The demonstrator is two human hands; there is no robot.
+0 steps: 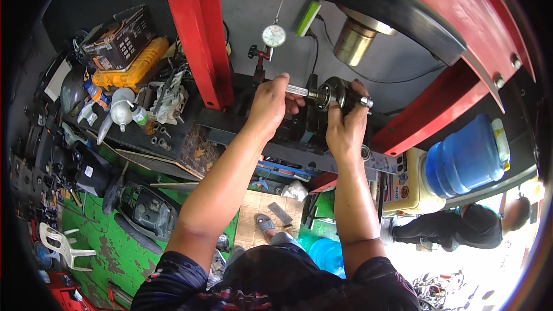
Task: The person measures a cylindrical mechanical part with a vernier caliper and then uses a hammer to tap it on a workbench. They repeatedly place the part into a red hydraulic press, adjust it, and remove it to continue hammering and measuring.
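A metal crankshaft [332, 95], with round webs and a shaft end sticking out on each side, lies crosswise over the black bed of a red press. My left hand [269, 102] is closed on the bright left shaft end [297, 90]. Around the webs and the right end, my right hand [349, 120] is closed too, its thumb on the near side. Just beyond my left hand, a dial gauge [273, 35] with a white face stands on a red and black holder [260, 60]. What bears the crankshaft from below is partly hidden.
The red press frame [201, 40] rises on both sides, its metal ram [355, 40] hanging beyond my right hand. Tools and a yellow case [132, 63] crowd the left bench. A blue water jug [464, 158] stands right, near another person [461, 227].
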